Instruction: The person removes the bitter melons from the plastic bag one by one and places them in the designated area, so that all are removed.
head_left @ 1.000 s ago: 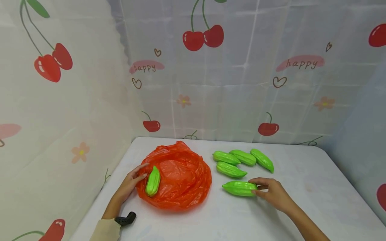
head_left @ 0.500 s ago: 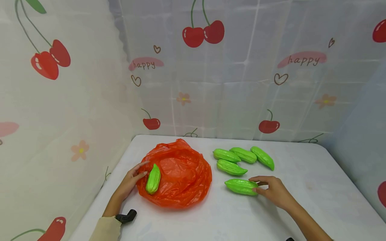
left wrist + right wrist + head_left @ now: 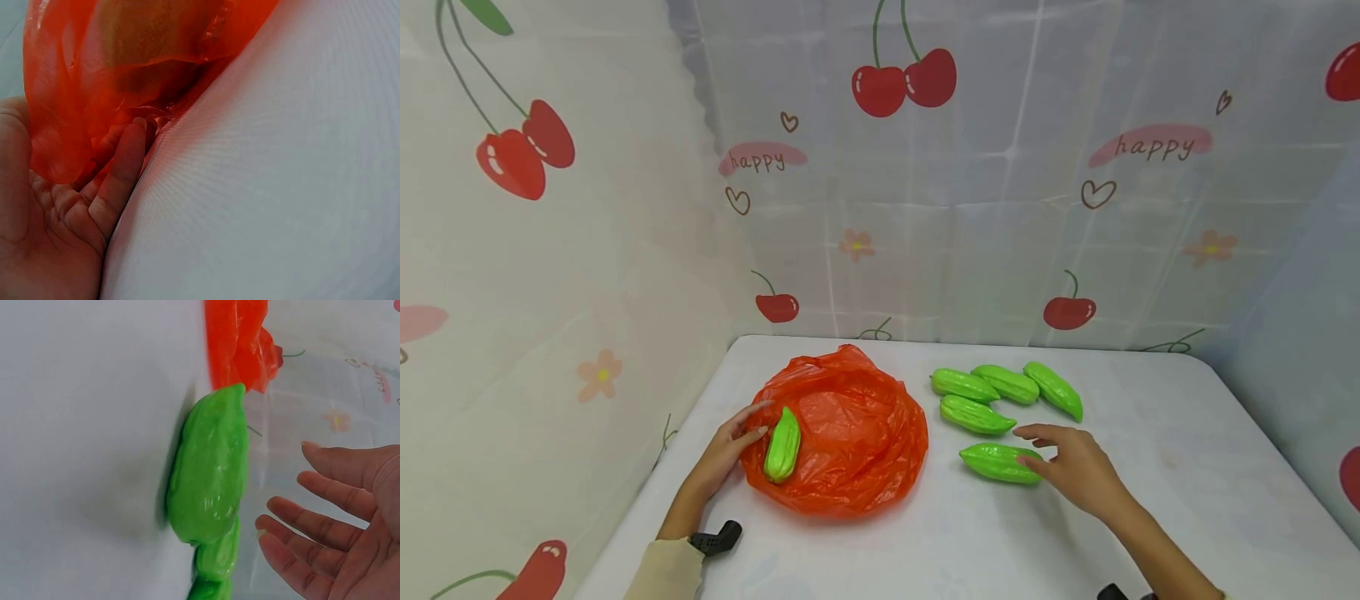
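Observation:
A crumpled red plastic bag (image 3: 865,417) lies on the left half of the white table. My left hand (image 3: 730,442) rests against its left side, fingers lightly bent and touching the film; in the left wrist view the bag's fold dips between thumb and fingers. On the bag's near left part lies a green ribbed gourd (image 3: 783,446), like a bitter melon. My right hand (image 3: 1078,467) hovers at the right end of another gourd (image 3: 998,462), fingers spread. In the right wrist view that gourd (image 3: 209,465) lies on the table, apart from the fingers.
Several more green gourds lie in a group (image 3: 973,415) behind the right hand. A white sheet (image 3: 962,250) printed with cherries hangs behind the table's back edge. A black wrist device (image 3: 718,537) sits on the left wrist.
My right hand first held the gourd and shifted it slightly right. Now it has let go, and its fingers have lifted and spread. My left hand stays at the bag.

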`<act>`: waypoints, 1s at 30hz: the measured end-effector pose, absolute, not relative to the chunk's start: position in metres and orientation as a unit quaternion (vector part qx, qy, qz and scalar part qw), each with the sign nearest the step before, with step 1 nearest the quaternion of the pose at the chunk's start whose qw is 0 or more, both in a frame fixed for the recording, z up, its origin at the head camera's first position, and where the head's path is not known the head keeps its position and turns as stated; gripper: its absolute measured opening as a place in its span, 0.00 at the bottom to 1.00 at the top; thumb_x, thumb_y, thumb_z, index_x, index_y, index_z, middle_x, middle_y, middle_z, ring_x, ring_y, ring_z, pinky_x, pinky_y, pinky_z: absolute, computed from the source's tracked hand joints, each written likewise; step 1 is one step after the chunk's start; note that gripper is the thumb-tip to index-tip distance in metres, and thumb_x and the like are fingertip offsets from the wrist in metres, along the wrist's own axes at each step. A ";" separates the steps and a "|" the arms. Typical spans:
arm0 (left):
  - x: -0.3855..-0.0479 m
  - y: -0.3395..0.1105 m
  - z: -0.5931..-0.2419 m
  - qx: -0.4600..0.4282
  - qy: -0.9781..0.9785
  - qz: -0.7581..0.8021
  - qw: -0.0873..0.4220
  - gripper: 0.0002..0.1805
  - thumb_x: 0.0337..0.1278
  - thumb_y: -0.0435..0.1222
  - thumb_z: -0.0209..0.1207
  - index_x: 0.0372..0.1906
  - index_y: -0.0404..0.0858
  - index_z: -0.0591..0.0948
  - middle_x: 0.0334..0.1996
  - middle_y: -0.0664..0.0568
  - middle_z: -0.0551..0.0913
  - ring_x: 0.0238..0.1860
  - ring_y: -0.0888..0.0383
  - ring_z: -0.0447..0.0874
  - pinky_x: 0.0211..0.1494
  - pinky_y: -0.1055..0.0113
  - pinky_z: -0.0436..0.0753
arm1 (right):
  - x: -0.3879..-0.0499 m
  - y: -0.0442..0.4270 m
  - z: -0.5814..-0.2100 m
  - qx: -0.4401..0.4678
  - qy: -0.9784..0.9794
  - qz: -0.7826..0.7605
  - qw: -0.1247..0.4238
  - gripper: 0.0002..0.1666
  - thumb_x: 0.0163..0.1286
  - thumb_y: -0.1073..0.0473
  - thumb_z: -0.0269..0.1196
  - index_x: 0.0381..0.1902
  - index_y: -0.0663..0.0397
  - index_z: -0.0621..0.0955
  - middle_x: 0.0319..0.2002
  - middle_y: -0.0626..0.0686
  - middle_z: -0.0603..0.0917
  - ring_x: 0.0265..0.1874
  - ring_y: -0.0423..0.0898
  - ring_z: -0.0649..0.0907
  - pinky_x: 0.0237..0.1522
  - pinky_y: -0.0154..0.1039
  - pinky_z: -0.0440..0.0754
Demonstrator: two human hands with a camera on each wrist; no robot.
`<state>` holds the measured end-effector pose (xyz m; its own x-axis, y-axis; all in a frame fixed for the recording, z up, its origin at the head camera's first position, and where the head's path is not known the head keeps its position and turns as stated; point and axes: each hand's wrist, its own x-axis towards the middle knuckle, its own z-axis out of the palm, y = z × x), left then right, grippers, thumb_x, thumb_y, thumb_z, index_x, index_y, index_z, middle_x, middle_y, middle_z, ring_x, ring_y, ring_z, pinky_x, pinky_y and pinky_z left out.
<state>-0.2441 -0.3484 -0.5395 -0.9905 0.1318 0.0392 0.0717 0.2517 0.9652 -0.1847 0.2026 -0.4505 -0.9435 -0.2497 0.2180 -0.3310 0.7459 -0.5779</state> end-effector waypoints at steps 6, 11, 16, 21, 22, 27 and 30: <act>-0.247 -0.347 -0.537 0.072 0.792 0.605 0.022 0.29 0.72 0.40 0.58 0.74 0.41 0.69 0.79 0.42 0.57 0.80 0.40 0.44 0.75 0.32 0.45 | -0.181 0.182 -0.441 0.169 -0.921 0.343 0.077 0.19 0.60 0.60 0.75 0.51 0.52 0.87 0.47 0.51 0.89 0.44 0.53 0.87 0.35 0.38 0.84; -0.249 -0.347 -0.536 0.073 0.793 0.604 0.021 0.28 0.73 0.41 0.58 0.74 0.42 0.69 0.79 0.43 0.57 0.80 0.40 0.43 0.75 0.32 0.44 | -0.181 0.162 -0.435 0.170 -0.910 0.373 0.064 0.18 0.60 0.61 0.75 0.49 0.48 0.88 0.45 0.49 0.89 0.43 0.50 0.86 0.35 0.33 0.84; -0.251 -0.345 -0.534 0.067 0.791 0.608 0.020 0.29 0.73 0.41 0.58 0.74 0.42 0.69 0.79 0.43 0.56 0.80 0.40 0.44 0.76 0.34 0.48 | -0.182 0.144 -0.433 0.181 -0.895 0.402 0.066 0.18 0.61 0.62 0.75 0.50 0.48 0.88 0.44 0.46 0.89 0.43 0.50 0.86 0.35 0.32 0.84; -0.251 -0.343 -0.534 0.065 0.789 0.611 0.024 0.29 0.73 0.40 0.58 0.74 0.41 0.69 0.79 0.42 0.56 0.80 0.39 0.44 0.75 0.34 0.50 | -0.183 0.128 -0.433 0.201 -0.886 0.413 0.053 0.19 0.63 0.59 0.73 0.53 0.49 0.87 0.48 0.46 0.88 0.45 0.48 0.87 0.38 0.32 0.84; -0.251 -0.342 -0.534 0.066 0.789 0.611 0.024 0.29 0.73 0.40 0.58 0.74 0.41 0.69 0.79 0.41 0.56 0.80 0.39 0.44 0.75 0.34 0.49 | -0.183 0.124 -0.434 0.202 -0.886 0.415 0.049 0.20 0.64 0.59 0.73 0.54 0.49 0.86 0.48 0.46 0.88 0.46 0.49 0.87 0.38 0.32 0.84; -0.250 -0.344 -0.536 0.071 0.788 0.611 0.024 0.29 0.72 0.41 0.58 0.74 0.41 0.69 0.79 0.41 0.56 0.79 0.38 0.44 0.75 0.34 0.50 | -0.183 0.106 -0.434 0.211 -0.875 0.433 0.034 0.21 0.65 0.60 0.72 0.57 0.49 0.85 0.49 0.49 0.88 0.46 0.52 0.86 0.38 0.32 0.84; -0.246 -0.348 -0.539 0.074 0.788 0.611 0.023 0.29 0.72 0.40 0.59 0.74 0.40 0.69 0.78 0.41 0.57 0.79 0.39 0.45 0.75 0.35 0.51 | -0.181 0.092 -0.441 0.229 -0.864 0.448 0.017 0.20 0.66 0.59 0.71 0.56 0.52 0.85 0.49 0.51 0.88 0.45 0.52 0.86 0.37 0.33 0.84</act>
<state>-0.2462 -0.3476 -0.5388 -0.9880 0.1448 0.0539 0.0883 0.2424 0.9661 -0.1809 0.0919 -0.4406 -0.8944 -0.3810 0.2343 -0.4111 0.4938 -0.7662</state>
